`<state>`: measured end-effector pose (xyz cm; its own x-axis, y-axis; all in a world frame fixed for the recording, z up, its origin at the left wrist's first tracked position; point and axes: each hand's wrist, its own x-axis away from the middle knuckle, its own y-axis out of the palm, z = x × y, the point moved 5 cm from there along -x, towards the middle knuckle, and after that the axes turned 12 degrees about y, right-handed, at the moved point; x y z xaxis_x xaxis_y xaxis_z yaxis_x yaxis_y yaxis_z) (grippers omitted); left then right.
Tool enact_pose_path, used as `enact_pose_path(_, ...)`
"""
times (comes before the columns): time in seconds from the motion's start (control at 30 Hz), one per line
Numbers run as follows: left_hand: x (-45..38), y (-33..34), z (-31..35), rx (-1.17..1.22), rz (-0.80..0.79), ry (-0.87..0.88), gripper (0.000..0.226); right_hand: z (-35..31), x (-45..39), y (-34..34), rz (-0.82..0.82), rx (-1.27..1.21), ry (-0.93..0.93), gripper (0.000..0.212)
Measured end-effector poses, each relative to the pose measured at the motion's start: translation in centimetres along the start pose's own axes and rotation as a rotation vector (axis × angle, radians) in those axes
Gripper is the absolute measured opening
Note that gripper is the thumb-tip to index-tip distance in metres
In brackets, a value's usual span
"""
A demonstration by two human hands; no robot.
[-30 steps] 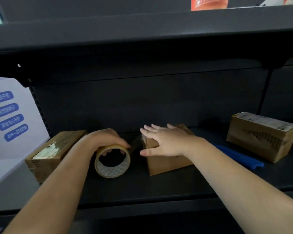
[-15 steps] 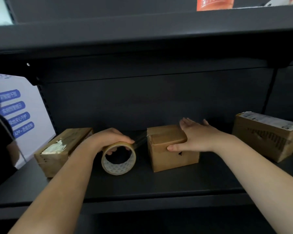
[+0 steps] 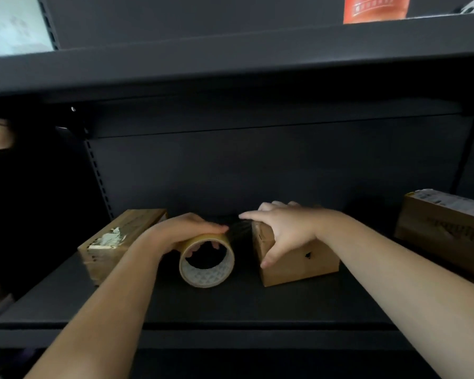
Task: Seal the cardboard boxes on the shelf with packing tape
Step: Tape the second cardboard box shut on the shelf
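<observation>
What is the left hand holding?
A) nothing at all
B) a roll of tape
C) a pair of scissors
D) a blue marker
B: the left hand curls over the top of the roll of tape, which stands on the shelf beside the middle box.

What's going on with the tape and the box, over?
Left hand grips tape roll. Right hand presses flat on middle box. Tape strip spans roll to box. Nothing in the way.
</observation>
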<state>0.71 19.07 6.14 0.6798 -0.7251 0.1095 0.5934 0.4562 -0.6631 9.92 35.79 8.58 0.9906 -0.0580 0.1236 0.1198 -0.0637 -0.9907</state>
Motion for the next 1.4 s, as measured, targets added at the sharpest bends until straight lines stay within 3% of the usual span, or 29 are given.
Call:
enact_pose_path(0.13,1.3,-1.1,-0.8,0.67,-0.068,0.321,0.038,0.8,0.4,-0.4,0.016,-0.107,-0.033,0.094)
enact_pose_path(0.2,1.6,-1.9,-0.2,0.735,-0.086,0.402,0.034,1.4,1.1,-1.2,0.01,-0.267,-0.062,0.087)
enact_pose_path(0.33,1.2,-2.4,0.0,0.352,0.093,0.182,0.035,3.5,3.1,-2.8,0.111,-0.758,-0.112,0.075)
enact_pose_path(0.5,0.6,-2.3,1.5,0.124,0.145,0.13,0.023,4.1,4.1,-2.1,0.185,-0.999,-0.174,0.069)
enact_pose_path(0.67,-0.6,-0.8,4.2,-0.126,0.085,0.052,0.028,5.4,4.5,-0.3,0.292,-1.331,-0.229,0.047)
enact_pose_path(0.8,-1.9,0.9,6.8,-0.19,0.032,0.052,0.026,7.5,5.1,1.4,0.324,-1.447,-0.192,0.046)
enact_pose_path(0.87,-2.8,2.0,8.0,-0.197,0.01,0.064,0.025,8.4,6.0,1.6,0.298,-1.402,-0.151,0.047)
enact_pose_path(0.93,-3.6,2.9,8.9,-0.209,-0.006,0.07,0.022,9.0,6.8,0.5,0.261,-1.199,-0.057,0.051)
enact_pose_path(1.03,-4.0,3.2,9.4,-0.225,-0.024,0.059,0.018,8.9,7.1,-3.1,0.24,-0.576,0.147,0.062)
enact_pose_path(1.13,-4.0,3.3,9.4,-0.214,-0.044,0.09,0.018,5.2,5.4,-5.6,0.041,-0.148,0.134,0.087)
enact_pose_path(1.23,-3.9,3.3,9.7,-0.231,-0.019,0.104,0.017,1.5,3.0,-5.0,-0.088,0.039,0.077,0.098)
enact_pose_path(1.4,-3.2,2.9,8.5,-0.183,-0.022,0.163,0.025,0.6,1.6,-4.2,-0.038,0.049,0.035,0.085)
